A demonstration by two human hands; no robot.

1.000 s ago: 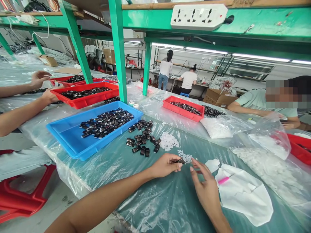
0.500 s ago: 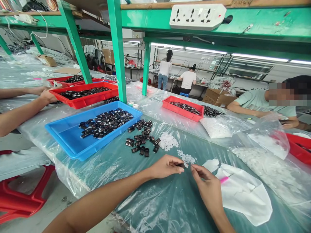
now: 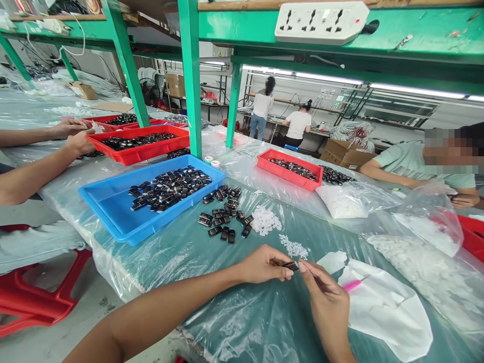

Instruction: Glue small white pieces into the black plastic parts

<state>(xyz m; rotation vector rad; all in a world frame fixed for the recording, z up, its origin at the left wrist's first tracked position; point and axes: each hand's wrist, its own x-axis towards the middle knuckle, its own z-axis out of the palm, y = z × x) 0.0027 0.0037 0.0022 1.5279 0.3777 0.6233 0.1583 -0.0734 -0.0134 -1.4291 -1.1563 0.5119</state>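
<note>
My left hand [image 3: 262,265] pinches a small black plastic casing [image 3: 290,265] between thumb and fingers, low above the plastic-covered table. From the other side my right hand [image 3: 327,292] meets the casing's end, thumb and forefinger pressed together. Whatever those right fingertips may hold is hidden. Just beyond my hands lies a pile of tiny white pieces [image 3: 294,247], and behind it a heap of larger white pieces [image 3: 265,221]. Several loose black casings [image 3: 221,217] lie to the left of these heaps.
A blue tray [image 3: 109,222] of black casings stands at left. Red trays [image 3: 289,176] hold similar parts. At right are a white sheet [image 3: 393,307] with a pink stick [image 3: 351,285] and bags of white pieces [image 3: 342,200]. A green post [image 3: 191,80] rises behind. Co-workers' arms [image 3: 41,171] are at left.
My right fingertips have closed the small gap to the black casing and now touch its end. The casing has turned slightly in my left hand. The camera view has shifted a little.
</note>
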